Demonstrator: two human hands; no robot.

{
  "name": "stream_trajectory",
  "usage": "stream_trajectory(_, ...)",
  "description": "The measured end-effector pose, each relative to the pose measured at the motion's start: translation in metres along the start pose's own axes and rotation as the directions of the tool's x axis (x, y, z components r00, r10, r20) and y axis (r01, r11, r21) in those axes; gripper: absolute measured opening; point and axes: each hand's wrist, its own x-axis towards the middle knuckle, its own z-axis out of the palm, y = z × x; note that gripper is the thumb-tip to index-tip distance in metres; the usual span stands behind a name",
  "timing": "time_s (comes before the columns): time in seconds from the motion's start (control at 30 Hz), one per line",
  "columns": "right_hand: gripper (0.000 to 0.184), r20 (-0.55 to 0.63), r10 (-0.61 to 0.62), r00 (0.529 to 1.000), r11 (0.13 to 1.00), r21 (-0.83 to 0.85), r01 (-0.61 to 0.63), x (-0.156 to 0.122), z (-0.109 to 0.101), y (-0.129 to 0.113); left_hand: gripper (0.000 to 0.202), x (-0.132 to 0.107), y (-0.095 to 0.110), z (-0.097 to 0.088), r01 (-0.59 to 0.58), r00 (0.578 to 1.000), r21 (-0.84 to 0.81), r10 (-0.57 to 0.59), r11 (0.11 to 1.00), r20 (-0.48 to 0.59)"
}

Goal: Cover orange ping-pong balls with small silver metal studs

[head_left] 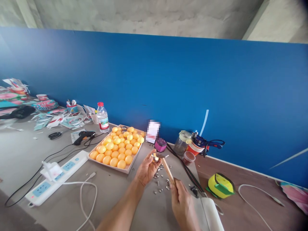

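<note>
My left hand (pixel 148 166) is closed around a small, shiny, rounded piece (pixel 155 157) with silvery and yellowish parts; its exact kind is unclear. My right hand (pixel 181 199) grips the light wooden handle of a small hammer (pixel 168 170). The dark hammer head is up against or just beside the shiny piece; whether they touch I cannot tell. On the grey table below and between the hands lie several small silvery metal pieces (pixel 167 183). Left of my hands sits a shallow box (pixel 130 166) filled with orange balls (pixel 115 154).
A white power strip (pixel 60 175) with cables lies left, near a black glue gun (pixel 83 137), scissors (pixel 55 135) and a water bottle (pixel 103 119). Behind my hands stand a purple container (pixel 160 145), a lidded jar (pixel 183 142) and a small tub (pixel 189 158). Rightward is a yellow-green object (pixel 220 185).
</note>
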Motion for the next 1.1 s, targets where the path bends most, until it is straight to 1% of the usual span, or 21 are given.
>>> stream_trajectory(0.1,0.028,0.054,0.015,0.998,1.0,-0.005,-0.015,0.002,-0.003,-0.002,0.039,-0.001,0.001,0.002,0.006,1.0,0.014,-0.006,1.0,-0.004)
stream_trajectory(0.27,0.029,-0.011,0.012,1.0,1.0,0.002,-0.012,0.001,-0.004,-0.001,0.039,-0.001,0.001,0.004,0.009,1.0,-0.002,-0.009,1.0,-0.007)
stream_trajectory(0.43,0.029,0.062,0.046,0.997,0.999,-0.015,-0.045,0.0,0.002,0.004,0.043,-0.001,0.001,0.003,0.014,1.0,0.024,-0.013,1.0,-0.015)
stream_trajectory(0.5,0.03,0.041,0.047,0.998,0.999,0.003,-0.047,0.001,0.0,0.002,0.039,-0.001,0.001,0.003,0.007,1.0,0.007,-0.007,1.0,-0.016)
stream_trajectory(0.57,0.032,-0.003,0.049,0.999,0.998,0.025,-0.049,0.003,-0.004,-0.001,0.029,-0.001,0.002,0.003,0.015,1.0,-0.029,-0.015,0.999,-0.024)
stream_trajectory(0.67,0.036,-0.053,0.068,0.996,0.997,0.05,-0.065,0.005,-0.012,-0.007,0.019,0.001,0.003,0.004,0.076,0.995,-0.085,-0.081,0.994,-0.058)
stream_trajectory(0.73,0.037,-0.059,0.084,0.995,0.995,0.062,-0.08,0.006,-0.016,-0.009,0.021,0.002,0.004,0.004,0.114,0.988,-0.107,-0.125,0.988,-0.094)
stream_trajectory(0.87,0.038,-0.076,0.082,0.994,0.994,0.077,-0.076,0.007,-0.016,-0.01,0.025,0.003,0.005,0.004,0.126,0.978,-0.121,-0.144,0.985,-0.153)
stream_trajectory(1.0,0.037,-0.079,0.045,0.996,0.997,0.073,-0.039,0.006,-0.012,-0.009,0.026,0.003,0.005,0.003,0.147,0.977,-0.109,-0.162,0.983,-0.139)
stream_trajectory(1.1,0.036,-0.077,0.04,0.996,0.997,0.067,-0.034,0.006,-0.01,-0.008,0.03,0.003,0.003,0.004,0.153,0.979,-0.095,-0.164,0.984,-0.123)
